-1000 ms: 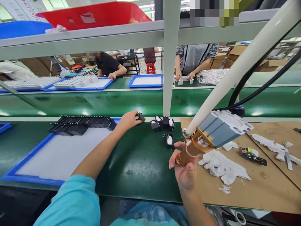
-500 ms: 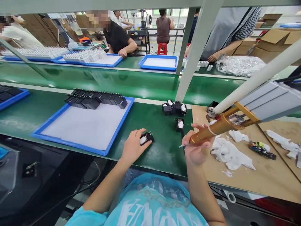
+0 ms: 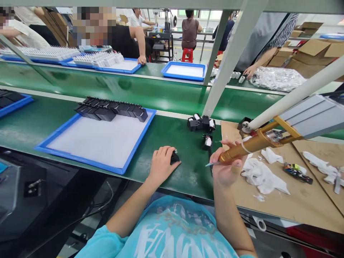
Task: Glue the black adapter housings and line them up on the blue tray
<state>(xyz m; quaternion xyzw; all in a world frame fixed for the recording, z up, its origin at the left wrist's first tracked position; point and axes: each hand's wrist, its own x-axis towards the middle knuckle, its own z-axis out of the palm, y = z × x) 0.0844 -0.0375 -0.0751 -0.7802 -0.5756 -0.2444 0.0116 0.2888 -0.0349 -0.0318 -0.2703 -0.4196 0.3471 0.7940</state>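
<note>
My left hand is closed over a small black plug part on the green bench near the front edge. My right hand grips the gold barrel of a hanging dispensing tool, whose thin tip points left toward that part. The tool's grey body and white hose rise to the upper right. A cluster of similar black and white parts lies beyond, with one more part close to my right hand.
A blue-rimmed white tray to the left carries a row of black parts along its far edge. Brown cardboard at the right holds white rags and small tools. A shelf post stands behind. Other people work across the conveyor.
My left hand drew back from the far cluster to the front edge, bringing one black part with it, and has closed further over it. The dispensing tool's tip has moved near that part.
</note>
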